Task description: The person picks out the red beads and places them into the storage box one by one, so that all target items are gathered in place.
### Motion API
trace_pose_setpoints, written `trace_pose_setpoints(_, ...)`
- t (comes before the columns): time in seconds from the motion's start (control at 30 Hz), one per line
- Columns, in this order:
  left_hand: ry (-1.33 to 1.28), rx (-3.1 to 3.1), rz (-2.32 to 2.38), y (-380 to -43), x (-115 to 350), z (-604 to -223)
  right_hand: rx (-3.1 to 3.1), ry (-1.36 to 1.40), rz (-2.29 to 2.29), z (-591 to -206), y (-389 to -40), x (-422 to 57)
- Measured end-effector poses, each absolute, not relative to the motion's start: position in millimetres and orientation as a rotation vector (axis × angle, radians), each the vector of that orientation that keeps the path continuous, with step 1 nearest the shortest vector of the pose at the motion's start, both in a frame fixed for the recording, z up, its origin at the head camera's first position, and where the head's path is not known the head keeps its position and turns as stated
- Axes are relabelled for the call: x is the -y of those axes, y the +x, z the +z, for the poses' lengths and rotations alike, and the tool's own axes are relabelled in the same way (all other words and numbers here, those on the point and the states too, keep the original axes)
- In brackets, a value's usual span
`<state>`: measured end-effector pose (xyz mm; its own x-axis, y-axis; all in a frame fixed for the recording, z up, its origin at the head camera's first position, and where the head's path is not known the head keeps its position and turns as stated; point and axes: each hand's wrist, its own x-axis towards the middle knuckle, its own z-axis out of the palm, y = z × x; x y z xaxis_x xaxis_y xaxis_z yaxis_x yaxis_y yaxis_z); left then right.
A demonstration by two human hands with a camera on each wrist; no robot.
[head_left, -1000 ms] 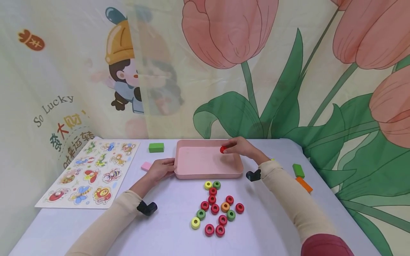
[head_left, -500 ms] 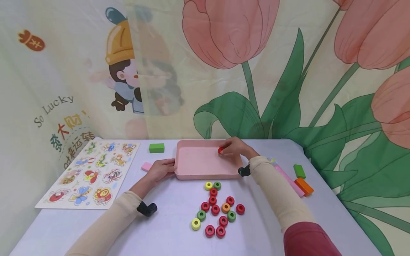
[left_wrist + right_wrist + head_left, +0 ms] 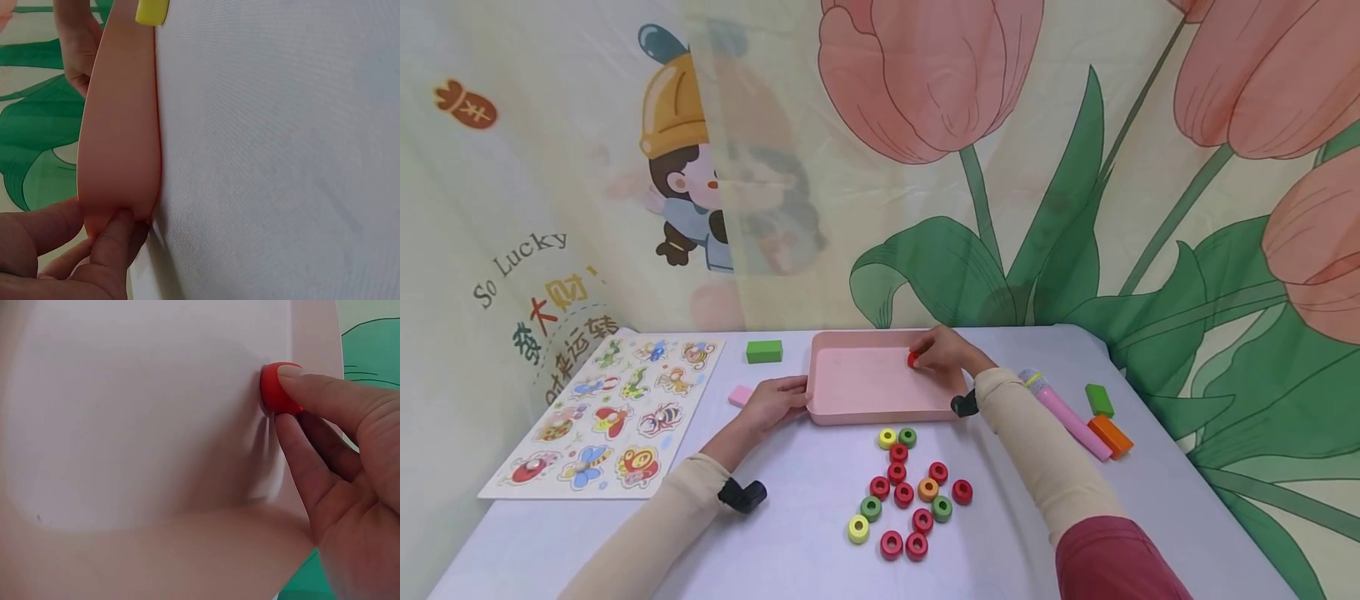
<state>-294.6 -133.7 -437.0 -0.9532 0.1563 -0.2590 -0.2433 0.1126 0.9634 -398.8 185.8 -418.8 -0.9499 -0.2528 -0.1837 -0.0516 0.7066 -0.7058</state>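
Note:
In the head view my right hand (image 3: pixel 946 348) reaches over the far right part of a shallow pink tray (image 3: pixel 850 417). Thumb and fingers pinch a red ring bead (image 3: pixel 277 387), close over the tray floor in the right wrist view. My left hand (image 3: pixel 772 402) grips the tray's near left corner; the left wrist view shows fingertips (image 3: pixel 122 220) against the outer wall. In front of the tray lie several loose ring beads: red ones (image 3: pixel 903 495), green ones (image 3: pixel 871 507), yellow ones (image 3: pixel 858 528) and an orange one (image 3: pixel 928 488).
An insect picture board (image 3: pixel 576 487) lies at the left. Near the tray's left are a green block (image 3: pixel 764 352) and a pink block (image 3: pixel 741 395). On the right lie a pink toy microphone (image 3: pixel 1071 422), another green block (image 3: pixel 1097 400) and an orange block (image 3: pixel 1110 436). A printed curtain hangs behind.
My right hand has moved slightly left and lower over the tray with the red bead, and the forearm has swung left, uncovering the toy microphone. The left hand keeps its hold.

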Motion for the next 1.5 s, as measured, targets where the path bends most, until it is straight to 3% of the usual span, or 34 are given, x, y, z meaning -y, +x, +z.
trace_pose_setpoints(0.77,-0.089,-2.083,1.937,-293,131,-440,-2.659,-0.387,-1.063,-416,-389,-197)
trace_pose_setpoints(1.5,-0.061,-2.071,1.937,-296,135,-435,-2.516,-0.418,-1.407,-397,-260,-243)
